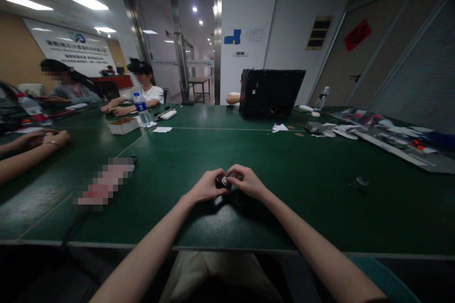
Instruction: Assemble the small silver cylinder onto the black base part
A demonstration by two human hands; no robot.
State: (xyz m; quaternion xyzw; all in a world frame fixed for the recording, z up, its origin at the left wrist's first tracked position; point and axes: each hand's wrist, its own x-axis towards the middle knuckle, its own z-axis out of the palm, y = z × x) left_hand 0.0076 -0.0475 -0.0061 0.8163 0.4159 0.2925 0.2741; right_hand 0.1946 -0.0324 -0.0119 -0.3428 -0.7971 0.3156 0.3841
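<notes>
A small dark round object [223,182] with a pale ring on its face is held between my two hands, just above the green table [220,225]. My left hand [209,185] grips it from the left, fingers curled around its side. From the right, my right hand [245,181] bends over it, thumb and fingertips pressed at the pale part. What the object is cannot be made out. To the right, a small clear round item [361,182] lies on the table.
A blurred-out phone-like item [105,182] with a cable lies left. Farther back are an open box [123,126], a water bottle [142,110], a black case [272,93] and a cluttered board [398,147]. Another person's hands [53,139] rest at the far left.
</notes>
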